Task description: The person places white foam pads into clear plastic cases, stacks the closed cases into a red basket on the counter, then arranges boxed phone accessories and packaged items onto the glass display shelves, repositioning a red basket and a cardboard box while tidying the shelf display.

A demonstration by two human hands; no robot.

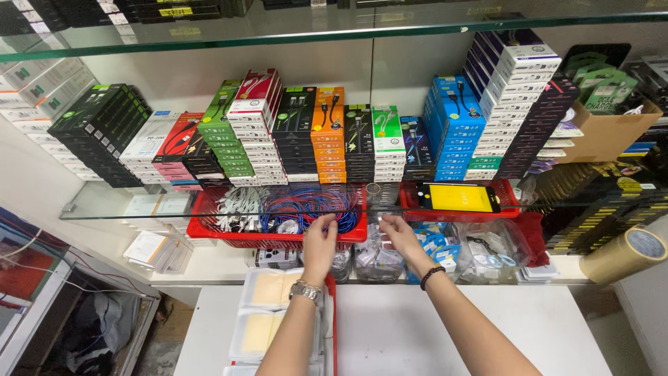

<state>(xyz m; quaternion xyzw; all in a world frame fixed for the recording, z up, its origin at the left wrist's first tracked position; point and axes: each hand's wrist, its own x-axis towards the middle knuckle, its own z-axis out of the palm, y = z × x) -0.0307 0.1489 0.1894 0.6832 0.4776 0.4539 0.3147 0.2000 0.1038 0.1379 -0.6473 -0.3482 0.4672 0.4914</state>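
Observation:
My left hand (319, 245), with a metal watch on its wrist, reaches forward to the front rim of a red basket (278, 239) holding coiled blue and white cables (306, 207); its fingers curl over the rim by the blue cables. My right hand (401, 233), with a dark bead bracelet on the wrist, reaches just right of the basket, fingers bent over clear bags of small parts (376, 256). Whether either hand grips anything is hidden by the glass shelf edge.
Stacked cable boxes (327, 139) in many colours fill the glass shelf (104, 209). A second red basket (515, 202) holds a black and yellow flat package (459, 197). A tape roll (623, 254) lies at right, a cardboard box (605, 132) above. White trays (261, 313) rest on the white counter (417, 334).

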